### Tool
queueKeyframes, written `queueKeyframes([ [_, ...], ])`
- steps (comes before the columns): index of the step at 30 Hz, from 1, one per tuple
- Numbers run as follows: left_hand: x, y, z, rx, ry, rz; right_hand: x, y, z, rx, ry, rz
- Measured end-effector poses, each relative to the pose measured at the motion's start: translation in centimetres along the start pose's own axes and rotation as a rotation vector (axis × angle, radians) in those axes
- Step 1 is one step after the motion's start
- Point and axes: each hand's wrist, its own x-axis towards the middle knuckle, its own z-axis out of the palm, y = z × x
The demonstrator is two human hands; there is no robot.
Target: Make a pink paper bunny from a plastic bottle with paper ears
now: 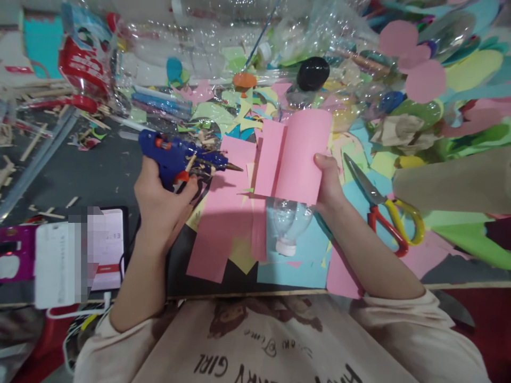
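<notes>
- The left hand (159,199) is curled around the handle of a blue glue gun (170,157), held above the tabletop (104,165); its nozzle points right, towards the pink paper (303,159), tip apart from it.
- The right hand (330,183) pinches the paper's right edge, thumb on top; its other fingers are mostly hidden.
- The paper curves over a clear bottle (293,215) in front of the wearer; the bottle's long axis runs away from the wearer, white cap (286,248) towards the body.
- The bottle's body is covered by the paper; its contents there cannot be verified.
- A red-labelled container (85,69) at far left points cap-down; its contents are unclear.
- Clear plastic along the far edge is blurred and cut off, possibly more bottles.
- Scissors (365,183) lie right of the right hand.
</notes>
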Motion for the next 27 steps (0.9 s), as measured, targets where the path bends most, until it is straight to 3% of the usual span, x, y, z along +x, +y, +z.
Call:
queueKeyframes([
  [6,-1.0,1.4,-0.7,0.225,-0.267,-0.014,0.1,0.7,0.1,-0.076,-0.002,-0.033],
  [18,-0.8,1.4,0.3,0.314,-0.425,0.006,-0.1,0.0,0.4,-0.119,-0.009,-0.024],
  [23,-0.8,1.3,0.3,0.319,-0.444,0.037,0.1,0.1,0.1,-0.080,-0.078,-0.016],
  [27,-0.9,1.2,0.3,0.328,-0.440,0.052,0.1,0.1,0.1,-0.064,-0.055,-0.028],
])
